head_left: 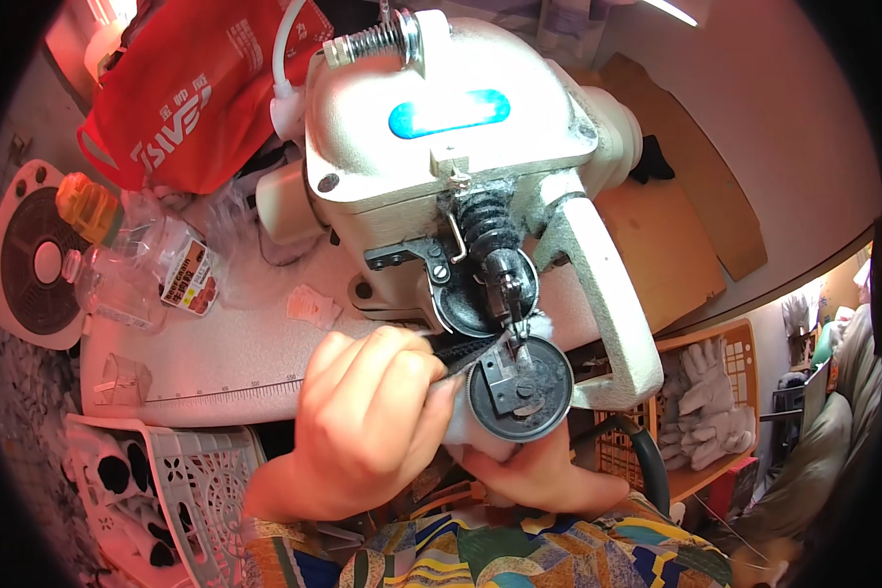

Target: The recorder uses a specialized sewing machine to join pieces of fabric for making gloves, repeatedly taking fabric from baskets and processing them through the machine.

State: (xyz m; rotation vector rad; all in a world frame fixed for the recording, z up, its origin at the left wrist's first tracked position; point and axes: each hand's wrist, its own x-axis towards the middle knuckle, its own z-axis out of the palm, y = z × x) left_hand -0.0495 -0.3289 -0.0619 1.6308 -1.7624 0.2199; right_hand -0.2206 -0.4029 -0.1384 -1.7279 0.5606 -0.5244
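A cream sewing machine with a round black feed disc fills the middle of the view. My left hand is closed on a black textured fabric strip just left of the needle assembly; some of its fingertips are hidden. My right hand is beneath the disc, its fingers wrapped round a white soft fabric piece and partly hidden by it and the disc. The white piece runs up behind the disc toward the needle.
The table holds plastic bottles, a red bag and cardboard. A round-grilled device stands left. A white basket with black-and-white pieces is lower left; an orange crate of white gloves is lower right.
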